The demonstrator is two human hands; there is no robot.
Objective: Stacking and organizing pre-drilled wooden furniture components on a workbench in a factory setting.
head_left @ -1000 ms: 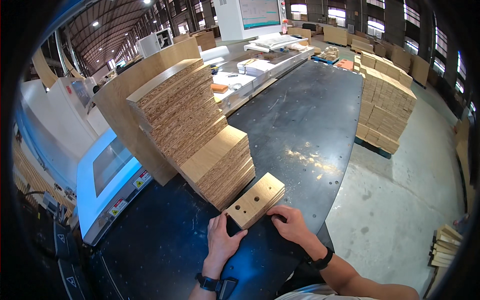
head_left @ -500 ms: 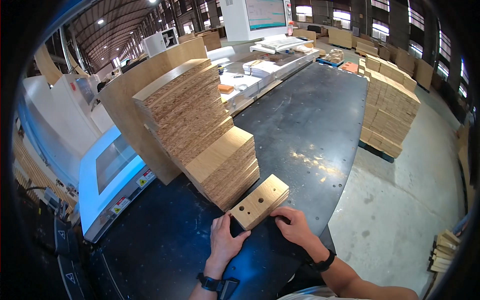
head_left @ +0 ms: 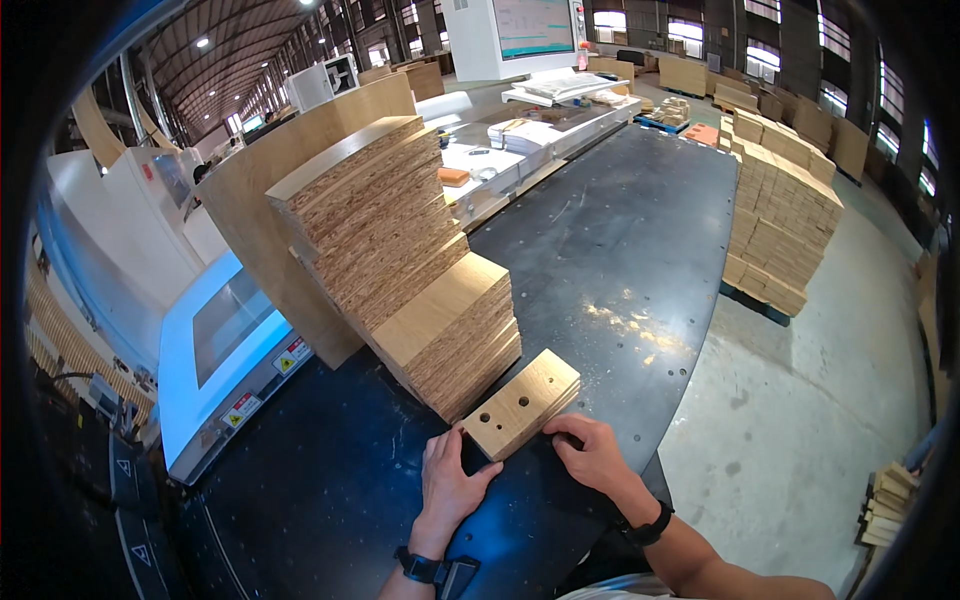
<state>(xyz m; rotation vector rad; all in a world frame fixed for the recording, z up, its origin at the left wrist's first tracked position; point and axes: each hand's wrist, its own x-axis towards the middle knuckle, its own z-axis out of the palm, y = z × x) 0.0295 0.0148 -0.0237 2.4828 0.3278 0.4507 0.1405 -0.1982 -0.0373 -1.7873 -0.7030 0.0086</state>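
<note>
A short stack of small drilled wood boards point(head_left: 540, 392) lies on the dark table, its top face showing several round holes. My left hand point(head_left: 452, 482) grips the near-left end of this stack, thumb at one corner and fingers at the other. Against the stack's right side rest the curled fingertips of my right hand point(head_left: 590, 452), thumb and forefinger close together. Just beyond and to the left stands a tall stepped stack of particle boards point(head_left: 372, 215) with wood-grain faces. Its lower front step point(head_left: 440, 305) comes close to the drilled boards.
The dark tabletop point(head_left: 600, 230) stretches away, with sawdust point(head_left: 640, 325) on its right part. A large upright panel point(head_left: 270, 240) and a blue-white machine cover point(head_left: 235, 350) stand left. A machine with a screen point(head_left: 535, 28) is at the back. A board pallet point(head_left: 785, 215) stands right.
</note>
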